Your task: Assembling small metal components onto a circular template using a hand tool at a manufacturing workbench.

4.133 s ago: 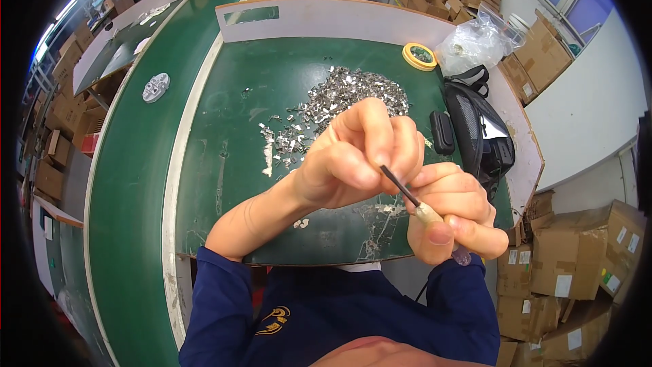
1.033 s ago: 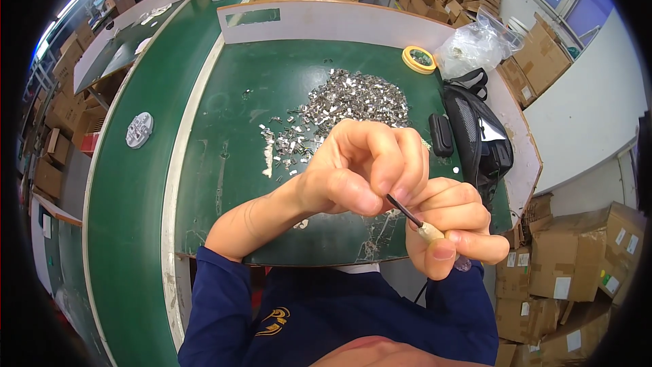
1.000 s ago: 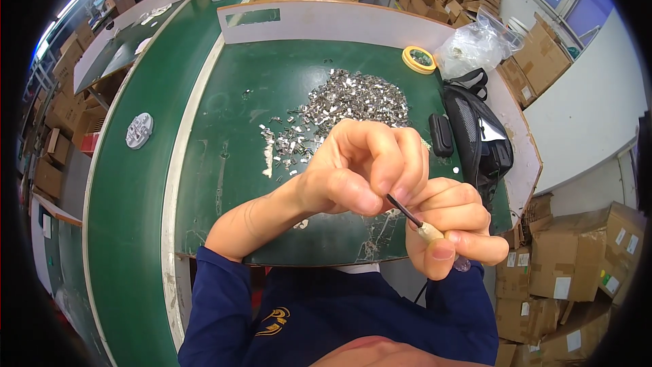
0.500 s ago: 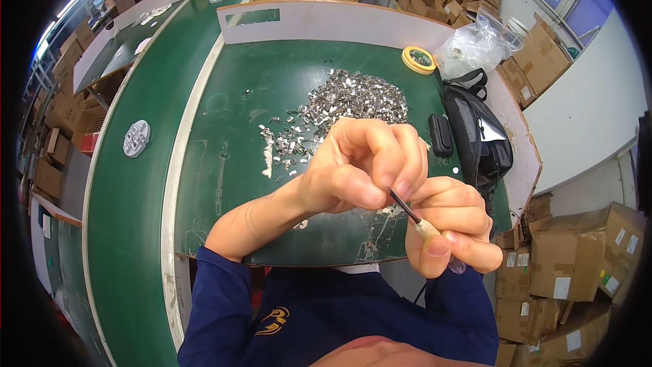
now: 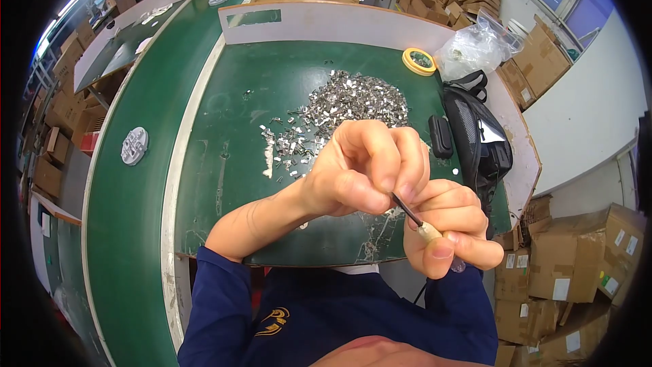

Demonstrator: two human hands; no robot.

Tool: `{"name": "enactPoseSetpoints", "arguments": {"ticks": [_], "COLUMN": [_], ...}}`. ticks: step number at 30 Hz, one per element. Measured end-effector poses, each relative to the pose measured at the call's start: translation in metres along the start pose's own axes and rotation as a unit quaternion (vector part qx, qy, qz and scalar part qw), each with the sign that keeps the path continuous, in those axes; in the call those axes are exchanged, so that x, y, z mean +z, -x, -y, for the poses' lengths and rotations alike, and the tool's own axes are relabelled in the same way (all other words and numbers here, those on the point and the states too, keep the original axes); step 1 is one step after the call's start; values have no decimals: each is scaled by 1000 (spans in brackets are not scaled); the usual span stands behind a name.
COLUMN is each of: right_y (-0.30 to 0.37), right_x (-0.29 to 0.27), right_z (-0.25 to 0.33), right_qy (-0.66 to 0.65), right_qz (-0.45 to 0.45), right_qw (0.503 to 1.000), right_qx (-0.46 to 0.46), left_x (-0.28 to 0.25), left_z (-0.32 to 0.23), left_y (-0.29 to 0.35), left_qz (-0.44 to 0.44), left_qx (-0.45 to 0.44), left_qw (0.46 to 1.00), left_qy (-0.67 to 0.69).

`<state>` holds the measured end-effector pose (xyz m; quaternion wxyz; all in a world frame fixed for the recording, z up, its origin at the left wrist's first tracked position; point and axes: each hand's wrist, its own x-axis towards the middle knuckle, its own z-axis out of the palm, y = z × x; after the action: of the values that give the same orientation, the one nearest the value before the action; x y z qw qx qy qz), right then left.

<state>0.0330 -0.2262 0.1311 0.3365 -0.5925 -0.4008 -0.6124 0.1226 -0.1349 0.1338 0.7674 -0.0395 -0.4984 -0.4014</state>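
Note:
My right hand point(image 5: 454, 221) is closed round a slim screwdriver-like tool point(image 5: 427, 231) with a dark shaft, a pale collar and a clear rounded end showing below the fingers. The shaft slants up and left toward my left hand point(image 5: 367, 170), whose thumb and fingertips are pinched together at its tip. Whatever sits between those left fingertips is too small and hidden to make out. Both hands are raised above the near part of the green table point(image 5: 231, 163). Behind them lies a heap of small dark and silvery metal pieces point(image 5: 356, 95), partly covered by my left hand.
A yellow tape roll point(image 5: 419, 61), a clear plastic bag point(image 5: 475, 44), a black case point(image 5: 440, 136) and a black backpack point(image 5: 475, 129) line the right side. Left runs a green conveyor belt point(image 5: 129, 231) with a grey round part point(image 5: 134, 146). Cardboard boxes point(image 5: 567, 258) stand at right.
Both hands keep the same grip and have shifted only very slightly. The tool stays between them at nearly the same slant.

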Motion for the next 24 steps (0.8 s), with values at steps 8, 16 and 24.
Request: {"name": "enactPoseSetpoints", "arguments": {"ticks": [8,16,24], "right_y": [2,3,4], "right_x": [3,11,4], "right_z": [-1,-4,-4], "right_qy": [40,40,17], "right_qz": [-13,-50,-20], "right_qw": [999,996,999], "right_qx": [-22,-61,-18], "left_x": [-2,-3,-3], "left_z": [2,4,7], "left_y": [-1,0,0], "left_qz": [-1,0,2], "left_qx": [16,31,27], "left_qw": [1000,999,999], "left_qy": [-1,-34,-45]}}
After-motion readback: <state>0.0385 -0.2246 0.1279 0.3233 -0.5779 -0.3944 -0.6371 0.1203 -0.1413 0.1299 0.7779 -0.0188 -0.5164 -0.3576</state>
